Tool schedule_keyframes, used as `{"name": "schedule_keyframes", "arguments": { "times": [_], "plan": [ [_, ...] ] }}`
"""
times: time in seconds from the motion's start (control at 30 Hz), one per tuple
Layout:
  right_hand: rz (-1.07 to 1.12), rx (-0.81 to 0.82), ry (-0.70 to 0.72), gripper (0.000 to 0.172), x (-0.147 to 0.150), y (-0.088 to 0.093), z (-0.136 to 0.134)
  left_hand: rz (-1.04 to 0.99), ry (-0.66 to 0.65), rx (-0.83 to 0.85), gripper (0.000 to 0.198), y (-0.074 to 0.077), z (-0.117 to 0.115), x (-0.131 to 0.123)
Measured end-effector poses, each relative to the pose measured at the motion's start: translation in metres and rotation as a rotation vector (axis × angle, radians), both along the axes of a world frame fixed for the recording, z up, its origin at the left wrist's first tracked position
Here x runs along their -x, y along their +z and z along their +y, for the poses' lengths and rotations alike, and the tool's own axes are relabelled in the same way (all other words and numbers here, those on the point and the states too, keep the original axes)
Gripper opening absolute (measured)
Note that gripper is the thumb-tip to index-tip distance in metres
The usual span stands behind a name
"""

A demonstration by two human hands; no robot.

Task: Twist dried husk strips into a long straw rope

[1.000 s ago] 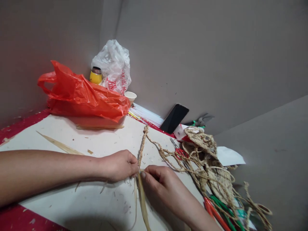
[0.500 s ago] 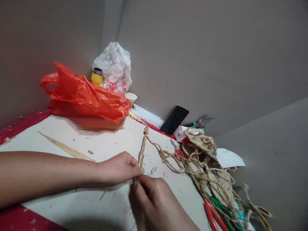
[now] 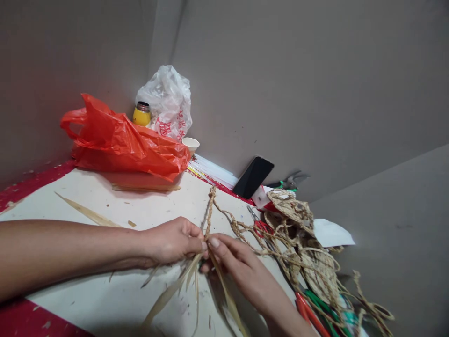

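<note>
Spreading beneath both hands, the white-topped flat table [image 3: 105, 302] bears a tangled heap of tan braided fibre cord [image 3: 317, 267] to the right of the right hand, where loose ends could snag if swung wide. The left hand [image 3: 177, 241] is nearly closed, thumb and fingers pinching the near end of a slim tan fibre braid [image 3: 209, 217] that points away from it; a slackened pinch could let the plait loosen. The right hand [image 3: 233, 257], half curled, seems to pinch a flat straw-coloured strip [image 3: 224, 286] just beside the left fingertips; hard pulling could split it
</note>
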State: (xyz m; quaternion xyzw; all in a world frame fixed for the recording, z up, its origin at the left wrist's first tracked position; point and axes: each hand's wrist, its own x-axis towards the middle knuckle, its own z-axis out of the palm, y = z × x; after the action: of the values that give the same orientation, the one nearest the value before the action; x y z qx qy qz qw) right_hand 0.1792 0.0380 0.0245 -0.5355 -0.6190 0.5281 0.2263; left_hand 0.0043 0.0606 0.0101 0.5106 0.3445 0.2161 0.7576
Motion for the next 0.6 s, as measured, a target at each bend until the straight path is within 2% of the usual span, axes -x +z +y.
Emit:
{"name": "schedule_keyframes", "arguments": {
  "times": [0.1, 0.2, 0.33, 0.5, 0.6],
  "plan": [
    [0.119, 0.206, 0.088, 0.051, 0.004, -0.010, 0.000, -0.022, -0.004, -0.048, 0.024, -0.005, 0.001, -0.001],
    [0.141, 0.243, 0.065, 0.052, 0.003, -0.011, 0.000, 0.002, -0.053, -0.144, 0.026, -0.011, 0.004, -0.001],
    [0.202, 0.314, 0.068, 0.048, -0.003, -0.013, 0.005, 0.140, -0.110, -0.277, 0.027, -0.014, 0.007, 0.002],
    [0.336, 0.395, -0.043, 0.040, 0.001, -0.021, 0.004, 0.295, -0.125, -0.522, 0.029, -0.006, 0.005, 0.010],
    [0.328, 0.404, -0.149, 0.038, 0.008, -0.022, -0.001, 0.494, -0.122, -0.740, 0.028, 0.003, 0.003, 0.014]
  ]
}}
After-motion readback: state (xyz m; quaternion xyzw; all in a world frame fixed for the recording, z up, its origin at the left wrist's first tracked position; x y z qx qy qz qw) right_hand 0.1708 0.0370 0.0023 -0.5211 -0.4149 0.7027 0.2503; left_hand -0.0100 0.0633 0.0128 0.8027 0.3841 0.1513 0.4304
